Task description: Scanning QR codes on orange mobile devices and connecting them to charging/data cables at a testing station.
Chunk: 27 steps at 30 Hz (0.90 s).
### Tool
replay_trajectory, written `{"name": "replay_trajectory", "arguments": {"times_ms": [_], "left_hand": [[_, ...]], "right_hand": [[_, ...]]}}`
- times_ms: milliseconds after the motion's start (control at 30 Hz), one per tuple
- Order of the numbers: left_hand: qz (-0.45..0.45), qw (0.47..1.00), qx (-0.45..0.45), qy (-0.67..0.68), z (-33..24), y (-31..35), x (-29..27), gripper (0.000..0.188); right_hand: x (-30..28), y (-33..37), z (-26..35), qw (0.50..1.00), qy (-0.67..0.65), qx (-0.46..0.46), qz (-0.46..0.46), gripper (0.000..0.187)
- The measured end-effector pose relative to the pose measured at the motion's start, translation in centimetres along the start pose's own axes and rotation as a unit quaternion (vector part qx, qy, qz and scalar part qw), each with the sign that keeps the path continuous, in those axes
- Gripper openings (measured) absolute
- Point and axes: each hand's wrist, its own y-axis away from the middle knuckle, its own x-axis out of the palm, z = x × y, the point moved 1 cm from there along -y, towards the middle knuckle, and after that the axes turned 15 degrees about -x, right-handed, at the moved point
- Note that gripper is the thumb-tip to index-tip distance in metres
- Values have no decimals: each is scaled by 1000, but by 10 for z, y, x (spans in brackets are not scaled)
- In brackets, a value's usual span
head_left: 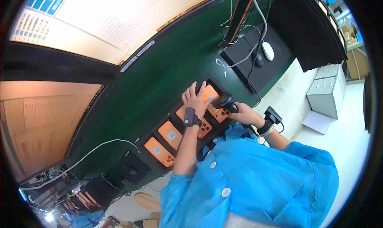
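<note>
A black tray (159,139) on the green table holds several orange phones in a row, backs up, some showing white label stickers. My left hand (194,99) spreads its fingers over the far part of the rightmost phone (222,114), its thumb near the sticker. My left forearm and wrist device partly hide the neighbouring phone (205,128). In my right hand (246,115) is a black handheld barcode scanner (226,101), its head just above the rightmost phone. The two phones at the left end, including the outermost phone (162,157), lie untouched.
A large lit monitor (111,24) and a second screen (44,120) stand beyond the tray and to the left. On a black mat (281,70) at the far right lie a white mouse (268,51) and a black mouse (259,60). Loose cables cross the table (139,92).
</note>
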Motion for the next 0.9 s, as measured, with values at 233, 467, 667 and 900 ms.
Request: {"name": "replay_trajectory", "arguments": {"times_ms": [233, 467, 667, 900], "left_hand": [[18, 999, 30, 31, -18, 16, -6, 63], [31, 999, 3, -19, -13, 28, -3, 62], [36, 999, -6, -11, -18, 14, -16, 57], [144, 935, -107, 306, -21, 11, -37, 37]], "right_hand": [[-22, -32, -81, 983, 32, 44, -175, 46], [-13, -97, -155, 996, -27, 17, -85, 59], [-31, -129, -105, 960, 60, -97, -256, 73], [-31, -156, -81, 971, 92, -184, -124, 27]]}}
